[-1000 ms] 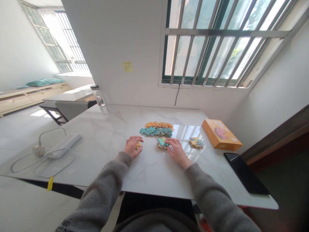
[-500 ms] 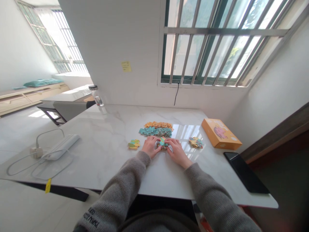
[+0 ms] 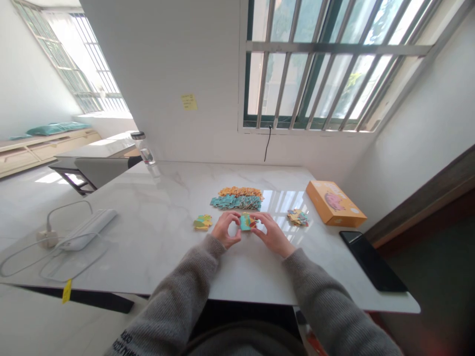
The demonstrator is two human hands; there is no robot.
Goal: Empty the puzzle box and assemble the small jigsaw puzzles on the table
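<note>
A small stack of jigsaw puzzle pieces [image 3: 245, 222], teal, yellow and red on top, sits between my two hands above the near part of the table. My left hand [image 3: 225, 230] curls at the stack's left side, index fingertip and thumb at its edge. On the right side my right hand [image 3: 272, 234] grips the stack between thumb and fingers. Left of my left hand lies a small pile of yellow-green puzzle pieces [image 3: 202, 222]. Beyond my hands run a row of teal puzzle pieces [image 3: 236, 202] and a row of orange puzzle pieces [image 3: 241, 192].
To the right lie another pile of puzzle pieces [image 3: 298, 217], an orange box [image 3: 336, 203] and a black phone [image 3: 372, 262]. A power strip [image 3: 88, 229] with cables is at the left of the white table [image 3: 166, 198]. A bottle [image 3: 143, 148] stands at the far left.
My left hand has left the yellow-green pieces and moved right to the stack by my right hand. The stack's top now shows a teal piece turned differently between my hands.
</note>
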